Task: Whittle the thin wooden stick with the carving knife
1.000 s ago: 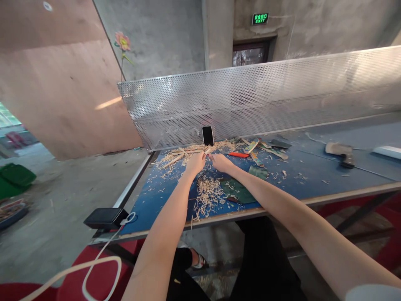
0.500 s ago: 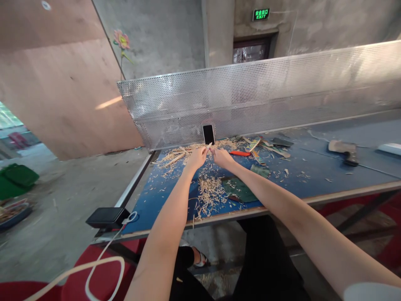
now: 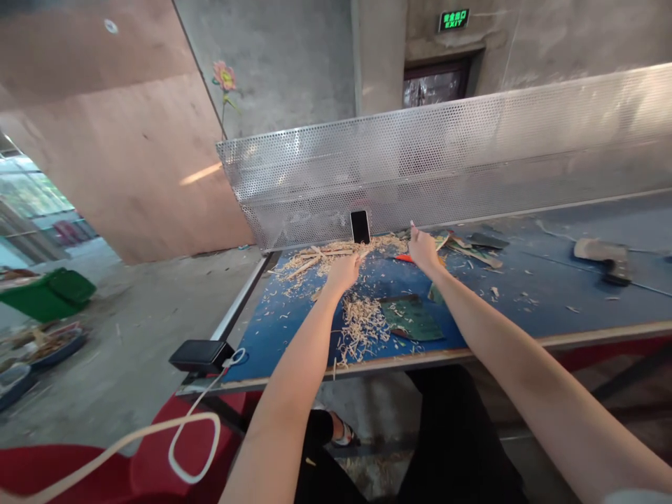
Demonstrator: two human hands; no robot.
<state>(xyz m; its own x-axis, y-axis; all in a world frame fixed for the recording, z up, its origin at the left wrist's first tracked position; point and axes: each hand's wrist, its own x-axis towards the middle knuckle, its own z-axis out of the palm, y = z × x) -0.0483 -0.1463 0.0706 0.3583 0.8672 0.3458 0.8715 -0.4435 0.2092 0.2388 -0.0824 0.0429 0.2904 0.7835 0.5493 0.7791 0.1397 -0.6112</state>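
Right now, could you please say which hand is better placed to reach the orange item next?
Probably the right hand: it appears beside the orange item, overlapping it in view, while the left hand is farther off, by the wood shavings. Whether the right hand holds anything is unclear.

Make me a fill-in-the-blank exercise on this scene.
The black-screened phone stands before the silver perforated ____ panel.
The lit EXIT sign glows ____.
Of the bare left hand and bare right hand, the ____ one is nearer the slim orange-red object.
The black rectangular box sits at the near ____ corner of the blue tabletop.
Missing: metal; green; right; left.
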